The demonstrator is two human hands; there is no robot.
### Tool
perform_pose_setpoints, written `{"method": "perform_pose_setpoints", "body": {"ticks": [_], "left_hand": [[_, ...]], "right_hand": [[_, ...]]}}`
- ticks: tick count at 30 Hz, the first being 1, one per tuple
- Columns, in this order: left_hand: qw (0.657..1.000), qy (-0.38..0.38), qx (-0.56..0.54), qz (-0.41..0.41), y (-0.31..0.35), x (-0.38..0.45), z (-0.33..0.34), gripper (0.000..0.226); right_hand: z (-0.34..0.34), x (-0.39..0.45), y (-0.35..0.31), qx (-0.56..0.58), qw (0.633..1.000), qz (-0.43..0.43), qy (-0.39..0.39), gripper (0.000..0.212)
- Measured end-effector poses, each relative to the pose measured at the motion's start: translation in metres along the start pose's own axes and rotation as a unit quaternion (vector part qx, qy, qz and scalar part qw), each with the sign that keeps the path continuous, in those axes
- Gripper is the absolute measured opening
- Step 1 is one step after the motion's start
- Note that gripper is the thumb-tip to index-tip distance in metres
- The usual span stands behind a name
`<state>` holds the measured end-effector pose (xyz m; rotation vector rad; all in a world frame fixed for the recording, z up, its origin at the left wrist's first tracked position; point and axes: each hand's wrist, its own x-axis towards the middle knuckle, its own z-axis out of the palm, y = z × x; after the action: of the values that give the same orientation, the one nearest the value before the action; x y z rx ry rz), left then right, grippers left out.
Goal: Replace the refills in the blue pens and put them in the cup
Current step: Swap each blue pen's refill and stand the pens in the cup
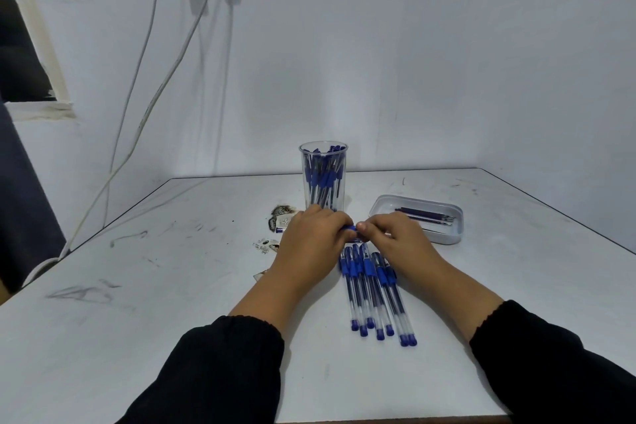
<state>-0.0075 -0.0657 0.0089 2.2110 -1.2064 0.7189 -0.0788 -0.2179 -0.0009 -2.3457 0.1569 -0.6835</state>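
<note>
**Desk:** What sits nearest the camera?

**Photographer:** Two black sleeves (220, 368), cut off by the lower edge. Beyond them, a row of blue pens (373, 293) lies on the white table (137, 303), between the forearms, caps pointing away. Their far ends slip under the right wrist.

**Desk:** And the hands?

**Photographer:** They meet just past the row. The left hand (311, 237) is curled round one pen (349, 228); only a small blue bit shows at its fingertips. The right hand (395, 234) pinches at that same spot, thumb and forefinger pressed up against the blue part. Whether it grips the pen's tip, its cap or a refill cannot be told; the fingers cover the joint.

**Desk:** So the pen is inside the grip?

**Photographer:** Mostly hidden in the left fist, bridging to the right fingertips, held low over the table.

**Desk:** Further back?

**Photographer:** Torn paper scraps (280, 217) left of the hands. Right of them, a shallow clear tray (447, 237) with dark refills (426, 215), its near corner hidden by the right hand. Behind the hands stands a clear cup (306, 155), packed with blue pens; the left knuckles cover its base. Cables (165, 79) hang down the wall.
</note>
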Motion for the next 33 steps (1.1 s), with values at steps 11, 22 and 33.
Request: {"method": "perform_pose_setpoints", "body": {"ticks": [11,22,33], "left_hand": [[1.000,0.026,0.006,-0.003,0.001,0.000,-0.002,0.021],[0.999,0.035,0.014,-0.005,0.002,-0.001,-0.003,0.021],[1.000,0.025,0.013,-0.006,0.003,-0.002,-0.003,0.022]], "right_hand": [[-0.005,-0.003,-0.011,0.214,0.976,0.043,0.006,0.007],[-0.005,-0.004,-0.011,0.234,0.971,0.056,0.013,0.013],[-0.006,-0.005,-0.014,0.239,0.969,0.068,0.009,0.010]]}}
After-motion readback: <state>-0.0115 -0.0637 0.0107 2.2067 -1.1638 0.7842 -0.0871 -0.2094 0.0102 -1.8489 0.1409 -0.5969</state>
